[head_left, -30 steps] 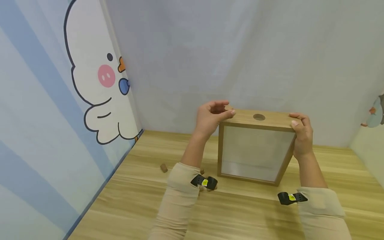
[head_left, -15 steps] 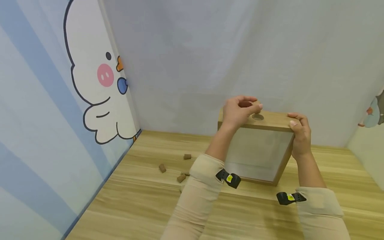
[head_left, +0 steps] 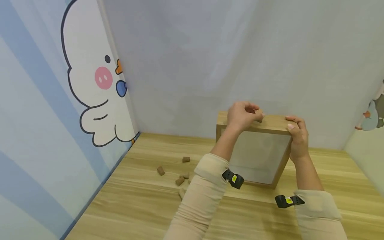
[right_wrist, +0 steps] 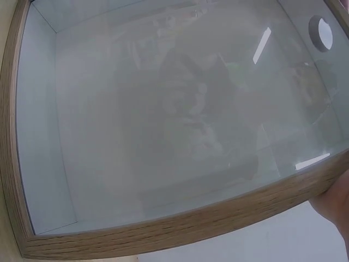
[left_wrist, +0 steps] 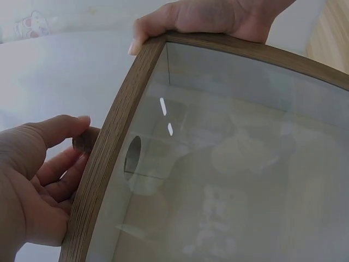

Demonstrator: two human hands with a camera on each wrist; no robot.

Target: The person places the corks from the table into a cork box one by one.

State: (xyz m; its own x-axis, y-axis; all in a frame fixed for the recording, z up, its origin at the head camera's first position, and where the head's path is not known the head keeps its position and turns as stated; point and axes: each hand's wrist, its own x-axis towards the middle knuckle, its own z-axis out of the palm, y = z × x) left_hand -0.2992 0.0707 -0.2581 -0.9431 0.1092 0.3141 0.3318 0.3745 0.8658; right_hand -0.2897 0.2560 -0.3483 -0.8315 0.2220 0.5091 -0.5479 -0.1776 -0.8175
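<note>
A shallow wooden box frame (head_left: pixel 274 123) with a clear front pane stands upright on the table. Between thumb and fingers, my left hand (head_left: pixel 241 116) pinches a small brown cork (left_wrist: pixel 86 140) at the box's top side. A round hole (left_wrist: pixel 133 155) pierces that side, close to the cork; in the head view the hand hides it. Whether the cork touches the hole's rim, I cannot tell. My right hand (head_left: pixel 299 140) grips the upper right corner of the box, thumb on the front edge. Through the pane (right_wrist: pixel 163 120) only a pale back and reflections show.
Several loose corks lie on the wood-grain table (head_left: pixel 135 200) left of the box, among them a cork (head_left: pixel 186 159) at the back and another cork (head_left: pixel 160 171) farther left. A pale curtain (head_left: pixel 180 66) hangs behind, and a cartoon-printed cloth (head_left: pixel 84 83) borders the left side.
My left hand has carried the cork rightward from the box's upper left corner to the hole, then slightly lower. Corks behind the left arm came into sight. My right hand keeps its grip.
</note>
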